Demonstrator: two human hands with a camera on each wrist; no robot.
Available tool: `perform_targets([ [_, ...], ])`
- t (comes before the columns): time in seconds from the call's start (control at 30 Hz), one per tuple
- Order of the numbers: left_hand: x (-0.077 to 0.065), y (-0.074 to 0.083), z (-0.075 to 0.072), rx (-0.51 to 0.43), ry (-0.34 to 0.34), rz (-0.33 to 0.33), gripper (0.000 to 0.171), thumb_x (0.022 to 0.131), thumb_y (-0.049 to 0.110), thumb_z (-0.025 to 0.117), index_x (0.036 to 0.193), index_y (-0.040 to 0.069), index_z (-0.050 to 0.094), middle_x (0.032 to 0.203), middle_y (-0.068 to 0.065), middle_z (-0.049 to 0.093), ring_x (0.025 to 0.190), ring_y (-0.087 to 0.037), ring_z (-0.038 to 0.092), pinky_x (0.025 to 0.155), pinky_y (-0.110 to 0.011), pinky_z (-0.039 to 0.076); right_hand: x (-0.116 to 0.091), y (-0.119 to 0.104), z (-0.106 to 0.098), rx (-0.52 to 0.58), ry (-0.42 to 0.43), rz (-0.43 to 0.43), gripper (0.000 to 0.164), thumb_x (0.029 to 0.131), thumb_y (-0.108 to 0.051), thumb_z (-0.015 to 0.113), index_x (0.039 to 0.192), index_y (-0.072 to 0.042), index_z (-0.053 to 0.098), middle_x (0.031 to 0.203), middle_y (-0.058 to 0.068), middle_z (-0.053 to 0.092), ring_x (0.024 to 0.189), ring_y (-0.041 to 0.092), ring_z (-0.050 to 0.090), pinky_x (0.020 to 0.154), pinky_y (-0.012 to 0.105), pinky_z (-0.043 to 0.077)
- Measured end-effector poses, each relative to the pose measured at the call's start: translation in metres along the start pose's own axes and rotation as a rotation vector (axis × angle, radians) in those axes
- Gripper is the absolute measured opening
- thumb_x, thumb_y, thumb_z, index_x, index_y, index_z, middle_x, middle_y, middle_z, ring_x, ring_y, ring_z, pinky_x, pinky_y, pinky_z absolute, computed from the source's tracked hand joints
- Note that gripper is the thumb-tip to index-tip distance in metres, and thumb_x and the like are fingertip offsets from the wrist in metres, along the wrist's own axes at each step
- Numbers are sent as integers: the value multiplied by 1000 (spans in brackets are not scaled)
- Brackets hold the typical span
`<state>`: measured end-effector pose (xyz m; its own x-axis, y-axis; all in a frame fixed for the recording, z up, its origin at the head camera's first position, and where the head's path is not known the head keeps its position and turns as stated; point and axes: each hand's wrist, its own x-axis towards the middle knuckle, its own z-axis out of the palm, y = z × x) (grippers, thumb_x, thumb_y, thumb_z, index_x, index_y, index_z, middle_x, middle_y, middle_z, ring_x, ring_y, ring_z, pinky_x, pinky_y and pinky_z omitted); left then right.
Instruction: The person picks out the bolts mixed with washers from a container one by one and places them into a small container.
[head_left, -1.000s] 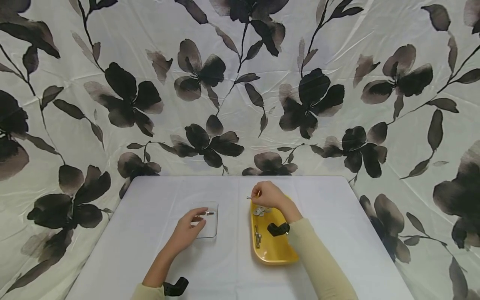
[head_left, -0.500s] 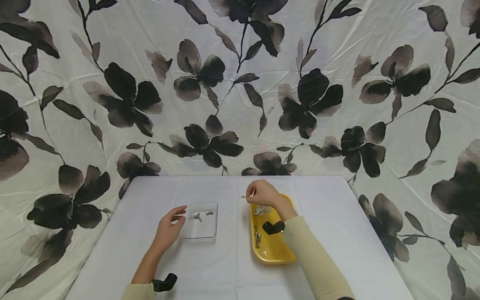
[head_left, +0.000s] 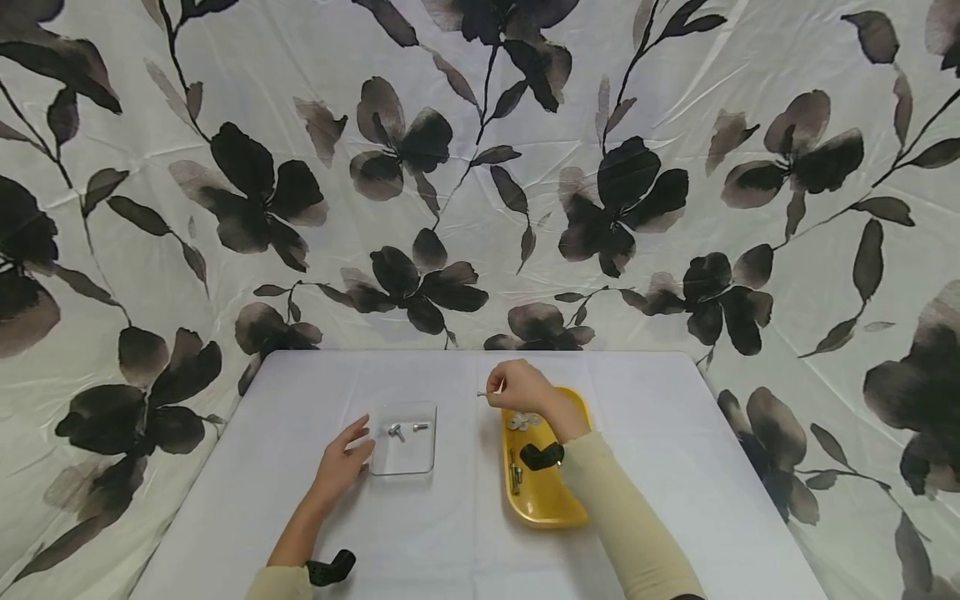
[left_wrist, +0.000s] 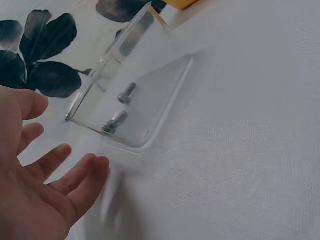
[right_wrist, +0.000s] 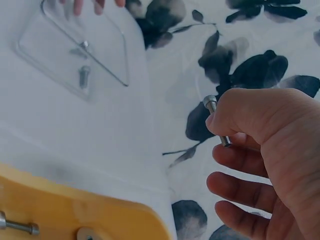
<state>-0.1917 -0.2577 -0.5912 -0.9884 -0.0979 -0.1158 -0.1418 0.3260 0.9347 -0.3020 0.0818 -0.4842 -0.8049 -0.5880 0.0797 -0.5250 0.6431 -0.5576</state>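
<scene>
My right hand (head_left: 525, 390) pinches a small silver bolt (right_wrist: 210, 103) between thumb and forefinger, above the far end of the yellow tray (head_left: 551, 508). The bolt's round head points outward, and the other fingers are loosely bent. Just left of a clear plastic box (head_left: 390, 460), my left hand (head_left: 341, 462) has its fingers spread and holds nothing. Two bolts (left_wrist: 127, 93) lie inside that box, near each other. In the tray are several pale washers (head_left: 522, 421) and some more bolts (head_left: 515, 472).
A white cloth covers the table (head_left: 465, 533), with the box left of the tray. Behind the table's far edge hangs a floral curtain (head_left: 480, 208). Black cameras sit on the left wrist (head_left: 332, 569) and the right wrist (head_left: 542, 456).
My left hand has drawn back leftward from over the clear box, uncovering the second bolt inside. My right hand has shifted slightly left, still pinching its bolt.
</scene>
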Motion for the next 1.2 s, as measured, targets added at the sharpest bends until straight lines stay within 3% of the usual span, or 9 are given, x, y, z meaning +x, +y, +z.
perform_targets([
  [0.2,0,-8,6,-44,-49,-79,56,103,31,49,153,16,30,139,-21,43,115,-37,51,75,-32,58,9,-12,4,22,-12,-9,5,82,-16,72,79,-17,68,73,-9,62,69,11,56,59,23,50],
  [0.37,0,-6,9,-41,-50,-93,57,102,28,50,154,18,29,139,-22,44,110,-33,51,75,-33,58,20,-20,9,16,-15,-34,4,83,-18,72,80,-18,68,73,-9,62,69,11,56,58,22,49],
  [0.67,-1,-13,13,-47,-20,-92,52,101,22,53,151,19,37,132,-21,48,92,-25,54,65,-30,57,31,-31,20,40,-27,-67,5,83,-17,72,79,-18,68,73,-9,62,69,10,55,59,22,49],
  [1.0,-5,-18,16,-103,-18,-71,50,102,24,52,150,19,38,130,-20,48,93,-25,56,70,-32,58,44,-50,33,3,-27,-116,7,83,-17,70,77,-19,68,70,-12,61,68,8,55,58,20,47],
  [1.2,-5,-18,15,-127,-4,-78,49,102,22,52,150,18,39,129,-20,48,91,-25,57,69,-32,59,54,-58,52,60,-45,-126,8,82,-15,70,75,-19,69,68,-13,61,65,7,53,55,19,46],
])
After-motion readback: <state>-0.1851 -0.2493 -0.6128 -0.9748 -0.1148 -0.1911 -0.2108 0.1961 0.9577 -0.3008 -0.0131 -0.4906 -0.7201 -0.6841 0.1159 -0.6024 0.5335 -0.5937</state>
